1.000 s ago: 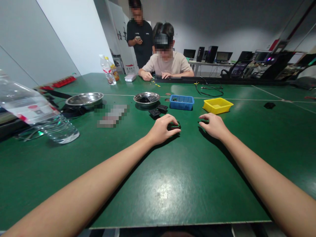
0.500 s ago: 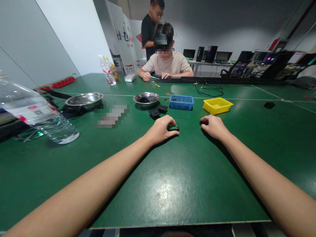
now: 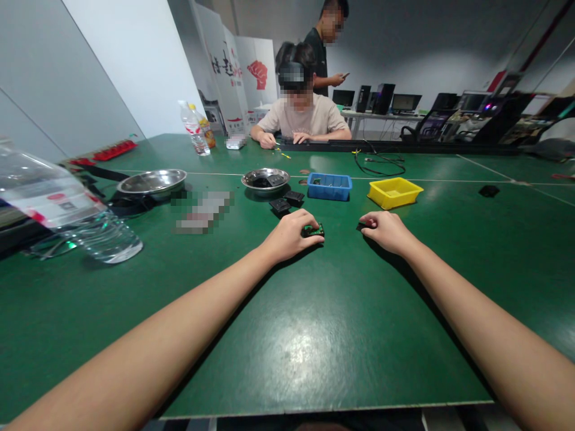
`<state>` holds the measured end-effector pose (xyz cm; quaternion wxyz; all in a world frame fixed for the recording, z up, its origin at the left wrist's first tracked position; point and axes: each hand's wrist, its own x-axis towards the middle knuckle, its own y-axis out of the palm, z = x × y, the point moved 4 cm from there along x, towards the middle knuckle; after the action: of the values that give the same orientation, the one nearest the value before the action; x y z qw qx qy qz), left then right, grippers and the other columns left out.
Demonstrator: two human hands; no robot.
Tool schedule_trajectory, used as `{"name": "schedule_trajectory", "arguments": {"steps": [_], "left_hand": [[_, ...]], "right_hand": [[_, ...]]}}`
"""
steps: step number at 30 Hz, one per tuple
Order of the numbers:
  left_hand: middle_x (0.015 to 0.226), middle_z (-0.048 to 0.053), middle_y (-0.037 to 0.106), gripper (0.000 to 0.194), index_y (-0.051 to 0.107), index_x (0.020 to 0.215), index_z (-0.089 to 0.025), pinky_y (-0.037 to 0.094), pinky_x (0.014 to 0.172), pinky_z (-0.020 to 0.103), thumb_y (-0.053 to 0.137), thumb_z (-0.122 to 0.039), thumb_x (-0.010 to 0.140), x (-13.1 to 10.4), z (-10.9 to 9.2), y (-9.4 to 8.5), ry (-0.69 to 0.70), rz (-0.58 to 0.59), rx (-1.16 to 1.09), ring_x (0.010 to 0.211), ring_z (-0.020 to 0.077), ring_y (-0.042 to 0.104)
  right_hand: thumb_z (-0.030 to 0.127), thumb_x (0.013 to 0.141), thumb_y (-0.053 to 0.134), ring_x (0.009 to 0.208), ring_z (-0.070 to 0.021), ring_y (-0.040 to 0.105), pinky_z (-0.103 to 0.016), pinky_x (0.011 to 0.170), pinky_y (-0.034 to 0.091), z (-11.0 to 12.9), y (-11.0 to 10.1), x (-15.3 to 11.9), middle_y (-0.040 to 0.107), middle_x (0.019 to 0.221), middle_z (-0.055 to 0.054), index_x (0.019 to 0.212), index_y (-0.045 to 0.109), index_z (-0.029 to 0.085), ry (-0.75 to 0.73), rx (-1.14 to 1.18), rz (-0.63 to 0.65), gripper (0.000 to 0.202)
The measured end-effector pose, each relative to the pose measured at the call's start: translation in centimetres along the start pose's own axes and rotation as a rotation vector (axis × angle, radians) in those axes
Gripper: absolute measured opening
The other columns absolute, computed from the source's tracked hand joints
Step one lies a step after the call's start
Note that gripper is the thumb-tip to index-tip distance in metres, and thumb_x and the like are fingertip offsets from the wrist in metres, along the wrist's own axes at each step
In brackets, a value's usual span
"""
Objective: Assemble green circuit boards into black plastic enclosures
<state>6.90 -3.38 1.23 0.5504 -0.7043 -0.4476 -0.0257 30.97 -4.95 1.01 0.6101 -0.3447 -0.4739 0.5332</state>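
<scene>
Low over the green table (image 3: 287, 323), my left hand (image 3: 291, 234) is closed around a small black case with a green circuit board (image 3: 315, 230) showing on top. My right hand (image 3: 385, 230) pinches a small flat black part (image 3: 360, 227) between thumb and fingers; most of it is hidden by the fingers. Just beyond my left hand lie two black plastic cases (image 3: 280, 206). A steel bowl (image 3: 265, 179) behind them holds more black pieces. Past my hands stand a blue compartment bin (image 3: 329, 190) and a yellow bin (image 3: 395, 195).
At the left are a large water bottle (image 3: 67, 209) and a steel plate (image 3: 153, 181). Two smaller bottles (image 3: 196, 129) stand farther back. A black cable (image 3: 381, 164) lies behind the yellow bin. One person (image 3: 309, 114) sits opposite; another (image 3: 321, 54) stands behind.
My right hand has turned slightly, and more of the black part shows at its fingertips. My left hand stays nearly still. The standing person has moved right, a phone now visible in hand.
</scene>
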Motion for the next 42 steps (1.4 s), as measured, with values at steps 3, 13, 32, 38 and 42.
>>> {"name": "schedule_trajectory", "arguments": {"steps": [3,13,32,38,42], "left_hand": [[0.095,0.006,0.068,0.022,0.067,0.090,-0.017,0.053,0.083,0.034,0.077,-0.035,0.081,0.0,-0.2,0.1,0.017,0.020,-0.017,0.089,0.0196,0.066],[0.098,0.007,0.065,0.024,0.064,0.093,-0.017,0.052,0.079,0.032,0.076,-0.035,0.081,0.0,-0.7,0.2,0.033,0.041,-0.032,0.086,0.0189,0.063],[0.091,0.004,0.067,0.025,0.063,0.093,-0.018,0.050,0.074,0.030,0.074,-0.038,0.082,-0.1,-1.1,0.3,0.052,0.086,0.004,0.083,0.0190,0.063],[0.090,0.004,0.066,0.026,0.062,0.094,-0.018,0.049,0.072,0.028,0.074,-0.038,0.083,-0.2,-1.4,0.4,0.076,0.104,0.000,0.080,0.0178,0.063],[0.090,0.004,0.066,0.028,0.062,0.095,-0.018,0.048,0.071,0.028,0.075,-0.039,0.082,-0.2,-1.5,0.5,0.070,0.112,-0.007,0.078,0.0173,0.062]], "right_hand": [[0.018,0.080,0.069,0.084,-0.0196,0.071,-0.030,0.080,0.054,0.2,0.3,-0.1,0.077,0.093,-0.007,0.111,0.075,0.017,-0.093,0.078,0.009,0.032],[0.030,0.079,0.073,0.085,-0.0222,0.068,-0.030,0.079,0.051,0.2,0.1,-0.1,0.075,0.092,-0.009,0.098,0.078,0.016,-0.149,-0.046,0.058,0.023],[0.016,0.085,0.054,0.069,-0.0185,0.070,-0.031,0.073,0.053,1.4,0.4,-0.4,0.075,0.073,-0.005,0.104,0.072,0.017,-0.143,0.302,-0.100,0.027],[0.027,0.070,0.072,0.066,-0.0181,0.071,-0.028,0.058,0.055,1.9,1.6,-0.5,0.071,0.073,-0.002,0.103,0.066,0.016,0.013,1.045,-0.059,0.035],[0.026,0.062,0.078,0.068,-0.0172,0.072,-0.028,0.061,0.056,2.7,1.8,-0.9,0.070,0.074,-0.001,0.100,0.065,0.016,0.052,1.220,-0.038,0.042]]}}
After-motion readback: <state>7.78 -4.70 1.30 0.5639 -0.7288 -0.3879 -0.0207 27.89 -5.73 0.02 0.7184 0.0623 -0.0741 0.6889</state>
